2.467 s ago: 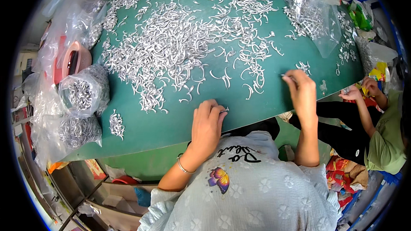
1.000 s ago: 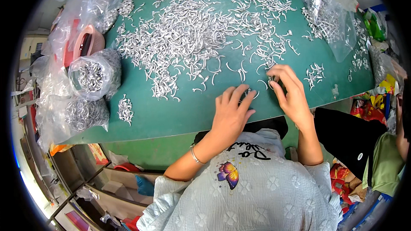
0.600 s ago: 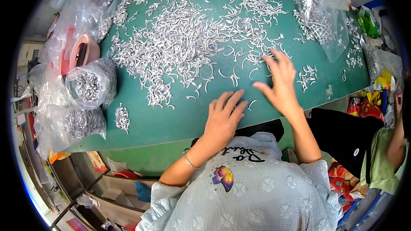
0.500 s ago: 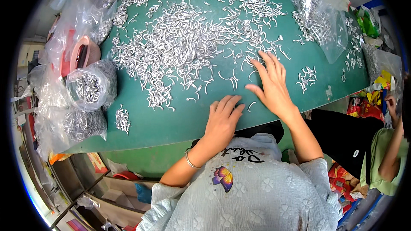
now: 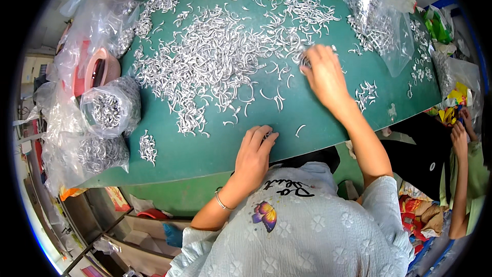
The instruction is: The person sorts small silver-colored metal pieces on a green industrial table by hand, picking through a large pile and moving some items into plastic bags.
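Silver curved metal pieces (image 5: 215, 56) lie in a wide, loose heap on the green table (image 5: 200, 161). At the right end of that heap, my right hand (image 5: 326, 79) has its fingers curled down around a few of the pieces; its fingertips are slightly blurred. My left hand (image 5: 252, 151) rests near the table's front edge, thumb and fingers drawn together, with a bit of silver metal showing between them. One stray curved piece (image 5: 300, 130) lies between my two hands.
At left stand clear bags of metal parts (image 5: 102, 151) and a pink basket (image 5: 105, 66). Another open bag (image 5: 382, 31) lies at right, near a small pile (image 5: 365, 95). A second small pile (image 5: 147, 147) sits front left. Another person's hand (image 5: 458, 138) is at far right.
My right hand has closed over pieces at the heap's edge. My left hand has shifted left and towards me, its fingers now drawn in. The other person's arms have moved.
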`<state>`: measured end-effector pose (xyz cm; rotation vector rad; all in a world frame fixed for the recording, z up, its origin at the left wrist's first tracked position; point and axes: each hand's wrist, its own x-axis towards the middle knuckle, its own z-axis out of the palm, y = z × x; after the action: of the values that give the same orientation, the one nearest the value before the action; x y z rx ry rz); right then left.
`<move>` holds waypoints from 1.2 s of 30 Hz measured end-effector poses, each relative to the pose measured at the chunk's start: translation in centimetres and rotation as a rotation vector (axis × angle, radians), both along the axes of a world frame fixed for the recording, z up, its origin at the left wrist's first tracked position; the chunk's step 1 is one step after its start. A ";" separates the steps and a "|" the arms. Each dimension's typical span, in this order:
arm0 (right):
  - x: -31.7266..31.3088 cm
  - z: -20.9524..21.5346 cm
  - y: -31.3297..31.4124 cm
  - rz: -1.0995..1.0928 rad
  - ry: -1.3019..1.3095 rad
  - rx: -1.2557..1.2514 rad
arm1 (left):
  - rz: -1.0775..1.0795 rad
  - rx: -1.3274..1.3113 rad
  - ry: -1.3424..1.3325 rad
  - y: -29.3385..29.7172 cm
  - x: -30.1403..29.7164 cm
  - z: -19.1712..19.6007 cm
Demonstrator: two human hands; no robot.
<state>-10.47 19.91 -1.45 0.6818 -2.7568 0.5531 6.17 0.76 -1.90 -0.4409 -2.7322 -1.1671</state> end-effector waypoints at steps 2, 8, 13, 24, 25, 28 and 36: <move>2.0 0.1 -0.2 0.144 -0.126 -0.011 | 0.024 0.019 0.011 0.1 0.0 -0.3; 2.2 1.5 1.1 0.155 -0.217 -0.349 | 0.020 -0.017 0.027 0.1 0.2 -0.2; -1.5 0.2 0.4 0.005 0.012 -0.033 | 0.021 -0.016 0.018 0.2 0.1 -0.1; -0.3 -0.4 1.1 0.061 -0.453 -0.619 | 0.044 0.012 0.029 -0.1 0.4 -0.1; -0.9 -0.2 2.0 -0.034 -0.586 -0.713 | 0.045 0.014 0.029 -0.1 0.4 -0.1; -2.6 1.2 4.5 -0.092 -0.843 -1.012 | 0.047 0.018 0.039 0.0 0.4 -0.3; -4.1 3.1 5.4 -0.123 -0.266 -0.176 | 0.042 0.014 0.049 -0.1 0.4 -0.3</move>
<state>-14.53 25.34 1.64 0.4209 -2.9182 0.9042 6.58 0.63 -2.18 -0.4028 -2.6770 -1.1484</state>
